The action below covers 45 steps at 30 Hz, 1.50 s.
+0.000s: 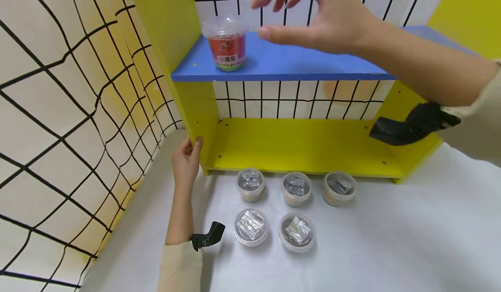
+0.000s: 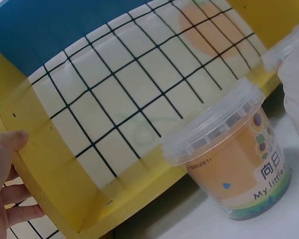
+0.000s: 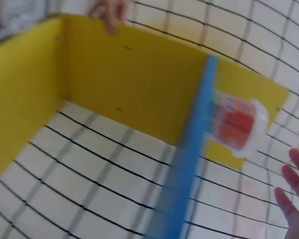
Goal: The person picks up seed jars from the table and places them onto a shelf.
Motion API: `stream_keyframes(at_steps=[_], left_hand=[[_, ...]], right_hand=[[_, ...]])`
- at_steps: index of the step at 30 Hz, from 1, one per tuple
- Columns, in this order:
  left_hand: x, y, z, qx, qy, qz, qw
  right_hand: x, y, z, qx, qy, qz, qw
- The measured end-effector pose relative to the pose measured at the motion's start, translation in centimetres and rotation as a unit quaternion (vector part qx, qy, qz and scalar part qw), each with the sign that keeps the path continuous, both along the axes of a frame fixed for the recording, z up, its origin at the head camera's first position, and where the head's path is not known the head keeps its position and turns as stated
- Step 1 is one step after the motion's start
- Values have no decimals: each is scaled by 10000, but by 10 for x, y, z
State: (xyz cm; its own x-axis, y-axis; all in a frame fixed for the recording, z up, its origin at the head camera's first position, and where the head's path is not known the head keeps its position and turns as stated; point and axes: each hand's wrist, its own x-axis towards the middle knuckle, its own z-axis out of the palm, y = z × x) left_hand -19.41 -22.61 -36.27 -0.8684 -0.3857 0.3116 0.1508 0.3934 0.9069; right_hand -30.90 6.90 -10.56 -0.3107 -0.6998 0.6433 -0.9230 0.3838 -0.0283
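Note:
A clear-lidded plastic cup (image 1: 227,44) with a red tomato label stands upright at the left end of the blue shelf board (image 1: 297,61). My right hand (image 1: 313,18) hovers just right of the cup, fingers spread and apart from it, holding nothing. In the right wrist view the same cup (image 3: 236,124) appears sideways and blurred. Low on the left, my left hand (image 1: 187,159) grips the front edge of the yellow side panel (image 2: 27,144), its thumb on the inner face and the fingers around the outer side.
Several lidded cups stand in two rows on the white table (image 1: 375,240), including a back-left cup (image 1: 250,185) and a front-right cup (image 1: 296,232). Behind them is the yellow bottom board (image 1: 297,144). A black wire grid (image 1: 62,140) borders the left side.

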Motion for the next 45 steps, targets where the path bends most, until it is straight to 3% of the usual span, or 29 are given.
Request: stream_keyframes(at_steps=[3,5,9,12,16,22,29,33,40,45], left_hand=[[3,-3,1,16,-54,31,10000],[5,-6,1,40,-89,50,9999],[6,-9,2,8,-32,99,9999],[6,-10,2,-29,16,117,9999],[7,-11,2,-82,-13,132,9999],[3,-9,2,-38,-38,176,9998],[3,-10,2,-26,23,246,9997],[1,-11,3,-57,130,296,9995],[1,-12,2,-117,185,314,9993],[2,-13,1,-51,175,231,9996]], right_hand=[[53,9,-20,95,101,506,9986],[85,10,-31,116,-298,712,9969],[118,11,-58,138,-891,851,9923],[129,15,-77,345,-1093,656,9912],[139,21,-97,678,-1035,402,9915],[145,26,-127,919,-1273,306,9871],[162,29,-179,1705,-2005,-20,9647],[175,26,-202,2258,-2092,-7,9514],[192,23,-220,2529,-2053,-73,9454],[204,21,-224,2705,-2645,-429,9247]])
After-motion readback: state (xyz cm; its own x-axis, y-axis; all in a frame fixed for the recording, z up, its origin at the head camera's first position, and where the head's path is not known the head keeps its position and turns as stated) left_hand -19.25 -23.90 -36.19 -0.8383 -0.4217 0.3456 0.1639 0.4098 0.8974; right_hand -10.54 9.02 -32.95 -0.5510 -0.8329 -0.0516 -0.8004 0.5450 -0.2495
